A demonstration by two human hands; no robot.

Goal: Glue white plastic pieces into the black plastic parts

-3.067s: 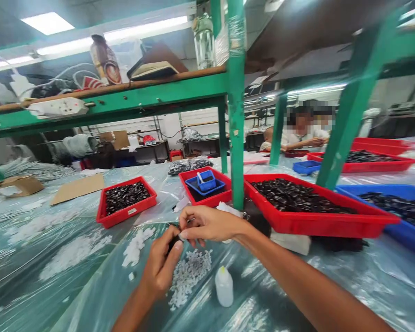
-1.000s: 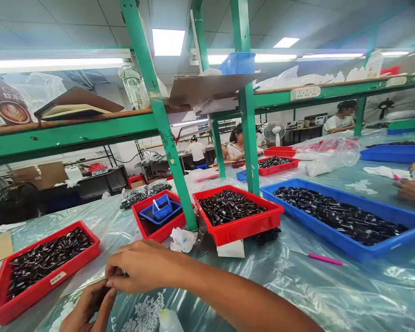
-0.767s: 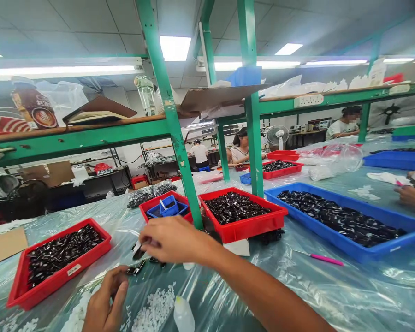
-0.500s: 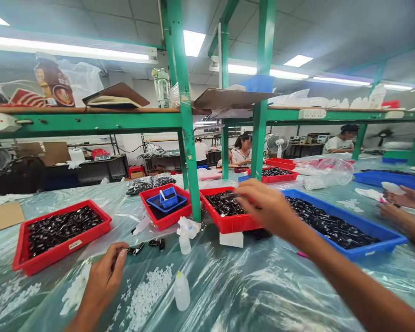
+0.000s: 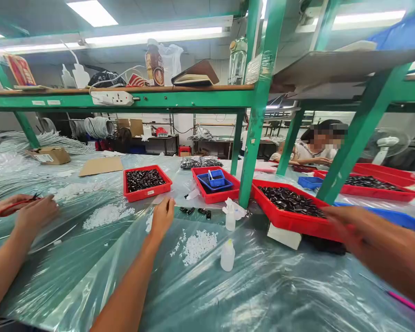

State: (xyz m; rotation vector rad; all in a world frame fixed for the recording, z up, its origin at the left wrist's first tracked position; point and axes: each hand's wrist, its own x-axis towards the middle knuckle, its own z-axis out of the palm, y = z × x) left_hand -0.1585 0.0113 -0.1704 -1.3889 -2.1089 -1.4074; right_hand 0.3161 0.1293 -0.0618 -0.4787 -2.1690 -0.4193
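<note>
My left hand (image 5: 162, 216) is above the plastic-covered table, fingers curled together; whatever they may hold is hidden. Just right of its fingertips lie several small black plastic parts (image 5: 191, 210), and a few white pieces (image 5: 148, 223) show beside its wrist. My right hand (image 5: 358, 233) is smeared by motion at the right edge of a red tray (image 5: 287, 220) full of glossy black parts (image 5: 290, 200). Its fingers are too blurred to read. Between my hands are a heap of small white pieces (image 5: 198, 246) and a squeeze bottle with a yellow tip (image 5: 228, 256).
Another person's hands (image 5: 38, 214) work at the left with a red-handled tool. A second red tray (image 5: 148, 192) of black parts and a red tray (image 5: 216, 198) holding blue trays stand behind. A green post (image 5: 254, 152) rises mid-table. A pink-handled tool (image 5: 408, 302) lies right.
The view has swung left, bringing another person's hands into sight. My right hand has moved from over the black parts to the tray's right edge. My left hand's fingers are more tightly curled.
</note>
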